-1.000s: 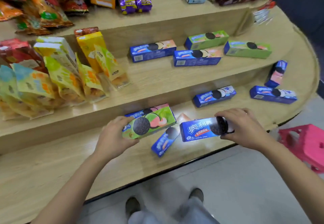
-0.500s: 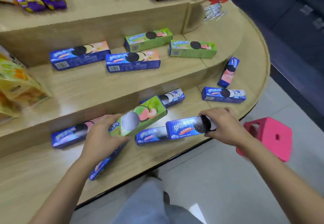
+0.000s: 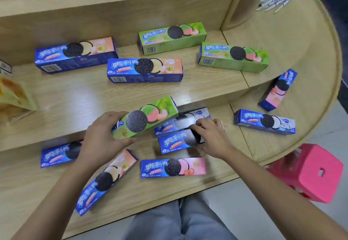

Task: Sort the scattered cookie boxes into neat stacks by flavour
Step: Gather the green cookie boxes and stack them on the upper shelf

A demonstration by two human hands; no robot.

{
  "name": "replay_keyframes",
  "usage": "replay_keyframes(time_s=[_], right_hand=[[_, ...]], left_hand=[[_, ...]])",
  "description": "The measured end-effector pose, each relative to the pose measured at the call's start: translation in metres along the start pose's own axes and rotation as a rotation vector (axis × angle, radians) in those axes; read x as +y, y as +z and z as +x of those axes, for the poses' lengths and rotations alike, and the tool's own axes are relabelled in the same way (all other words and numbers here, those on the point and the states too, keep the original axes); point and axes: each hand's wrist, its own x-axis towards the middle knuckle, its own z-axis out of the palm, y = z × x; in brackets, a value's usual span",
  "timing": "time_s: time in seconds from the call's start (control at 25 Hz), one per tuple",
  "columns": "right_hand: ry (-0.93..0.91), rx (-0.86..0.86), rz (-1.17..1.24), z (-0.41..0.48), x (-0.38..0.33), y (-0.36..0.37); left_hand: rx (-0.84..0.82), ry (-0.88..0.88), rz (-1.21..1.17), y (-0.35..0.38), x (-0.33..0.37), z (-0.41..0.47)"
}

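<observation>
Your left hand (image 3: 101,136): fingers clamped on green box (image 3: 146,117), lifted, tilted, above lower shelf (image 3: 28,183). Blue-peach box (image 3: 105,181) just below those fingers, diagonal. Your right hand (image 3: 211,138): fingers wrapped on blue box (image 3: 175,142), pressed beside matching blue-white box (image 3: 188,121) just behind. Pink box (image 3: 173,167) below right fingers. Two more green boxes (image 3: 233,57) on upper shelf beyond.

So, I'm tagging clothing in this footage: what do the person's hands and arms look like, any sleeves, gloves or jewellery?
Both forearms are bare up to the frame edge, with no sleeves in view. The left hand and right hand wear no gloves, and no rings, watch or bracelet show. Light grey trousers appear below.
</observation>
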Motion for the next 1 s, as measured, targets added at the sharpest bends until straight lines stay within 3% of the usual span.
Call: replay_keyframes(time_s=[0.16, 0.4, 0.6, 0.76, 0.88, 1.0], right_hand=[[-0.064, -0.047, 0.020, 0.008, 0.003, 0.032], [-0.072, 0.051, 0.037, 0.005, 0.012, 0.057], [-0.079, 0.081, 0.012, 0.005, 0.013, 0.063], [-0.065, -0.003, 0.010, 0.012, 0.011, 0.058], [-0.080, -0.042, 0.184, 0.016, 0.011, 0.036], [-0.059, 0.016, 0.612, 0.026, 0.002, -0.021]], left_hand=[[0.003, -0.104, -0.010, 0.007, -0.005, -0.005], [0.038, -0.183, -0.061, 0.017, 0.009, -0.016], [0.042, -0.178, -0.086, 0.012, 0.020, -0.025], [0.073, -0.156, -0.051, 0.004, 0.027, -0.023], [0.068, -0.113, 0.001, 0.001, 0.030, -0.016], [0.072, -0.035, 0.030, -0.009, 0.039, 0.000]])
